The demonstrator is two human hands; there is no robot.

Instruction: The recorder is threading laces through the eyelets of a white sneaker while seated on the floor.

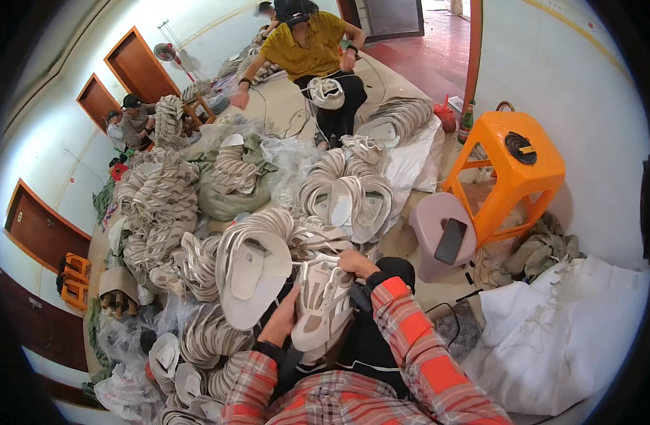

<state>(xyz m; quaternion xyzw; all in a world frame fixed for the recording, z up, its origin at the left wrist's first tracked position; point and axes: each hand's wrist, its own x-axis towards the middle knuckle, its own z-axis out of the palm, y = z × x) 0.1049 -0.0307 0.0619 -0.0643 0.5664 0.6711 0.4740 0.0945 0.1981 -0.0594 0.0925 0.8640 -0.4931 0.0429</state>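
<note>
A white and beige shoe upper lies on my lap between both hands. My left hand grips its lower left side, and my right hand pinches its top edge, where a thin thread or lace seems to run. Both forearms wear orange and grey plaid sleeves. Just left of the piece, a curved stack of the same uppers leans against my knee.
Heaps of stacked shoe uppers cover the floor ahead and left. A pale stool with a dark phone stands at right beside an orange plastic stool. White cloth lies lower right. A person in a yellow shirt sits opposite; others sit far left.
</note>
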